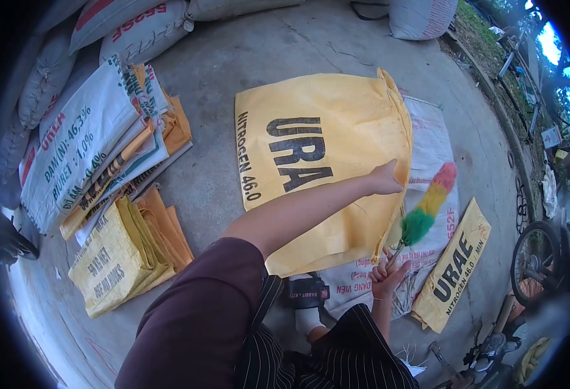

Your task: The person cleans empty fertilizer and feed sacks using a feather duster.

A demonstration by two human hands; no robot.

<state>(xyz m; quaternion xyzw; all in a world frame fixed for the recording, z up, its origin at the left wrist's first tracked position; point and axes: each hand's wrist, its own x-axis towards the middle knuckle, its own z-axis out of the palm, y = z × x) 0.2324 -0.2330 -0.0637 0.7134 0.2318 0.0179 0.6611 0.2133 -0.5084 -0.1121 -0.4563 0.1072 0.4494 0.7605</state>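
From the wearer's head, the only view looks steeply down past their own arms to the concrete floor (pixel 213 71), close above it, its round, bulging edge taking in the garden strip (pixel 486 39) on the right.

Outdoor work yard or storage area, prob. beside a house or farm bldg., exact type unclear. Bare concrete floor (pixel 213 58) w/ cracks; stuffed sacks (pixel 145 32) piled at the upper-left edge, another full sack (pixel 421 16) at the top. Folded fertilizer bags (pixel 84 142) in stacks on the left, printed "UREA" etc. On the right, past the concrete's edge: grass strip (pixel 483 32), trees w/ bright sky, bicycle wheel (pixel 536 262) & misc. clutter.
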